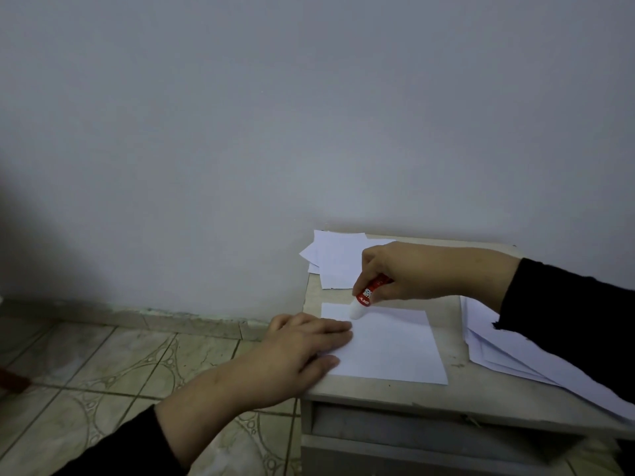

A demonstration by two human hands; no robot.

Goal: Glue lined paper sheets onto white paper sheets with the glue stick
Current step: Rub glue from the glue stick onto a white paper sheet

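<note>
A white paper sheet [388,345] lies flat on the small table [388,393]. My left hand [302,348] rests on the sheet's left edge with straight fingers, pressing it down. My right hand [412,269] grips a red glue stick [366,297], tilted down to the left. Its white tip touches the sheet near the top left corner. Whether this sheet carries lines is too faint to tell.
A loose pile of white sheets [336,259] lies at the back left of the table against the wall. Another stack of sheets [515,355] lies on the right, partly under my right sleeve. The tiled floor [120,365] lies to the left, below the table edge.
</note>
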